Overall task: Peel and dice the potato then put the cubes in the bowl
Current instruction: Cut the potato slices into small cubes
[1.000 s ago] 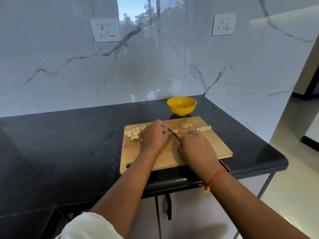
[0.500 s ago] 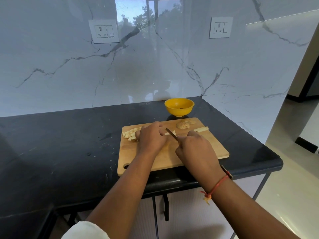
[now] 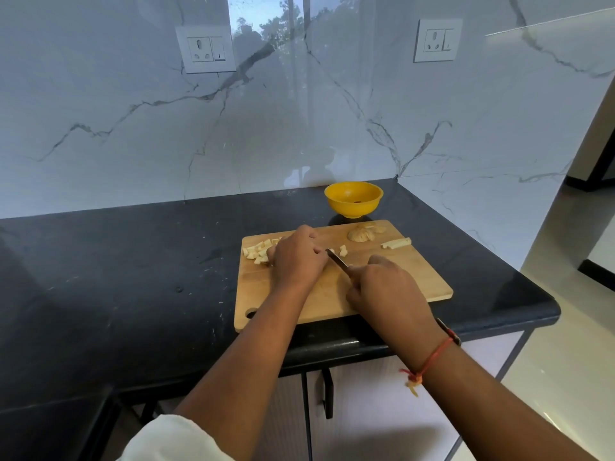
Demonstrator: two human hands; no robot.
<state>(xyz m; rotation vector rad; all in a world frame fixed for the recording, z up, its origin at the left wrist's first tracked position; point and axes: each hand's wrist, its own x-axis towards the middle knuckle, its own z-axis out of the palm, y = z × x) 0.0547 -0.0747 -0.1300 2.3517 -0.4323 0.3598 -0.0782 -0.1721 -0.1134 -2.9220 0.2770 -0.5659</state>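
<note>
A wooden cutting board (image 3: 409,277) lies on the black counter. My left hand (image 3: 298,257) presses down on potato strips, mostly hidden under its fingers. My right hand (image 3: 386,287) is shut on a knife (image 3: 336,260) whose blade points at my left fingers. A pile of potato cubes (image 3: 256,251) lies at the board's far left, and two cubes (image 3: 342,250) sit just beyond the blade. Uncut potato strips (image 3: 396,243) rest at the far right. The yellow bowl (image 3: 353,198) stands behind the board.
A heap of potato peels (image 3: 364,232) lies at the board's far edge. The black counter (image 3: 133,277) ends in a rounded edge at the right, with floor beyond. Marble walls close the back and right; cabinet doors are below.
The knife blade has come down closer to the board beside my left fingers. Both hands stay in about the same place; the camera shifted slightly.
</note>
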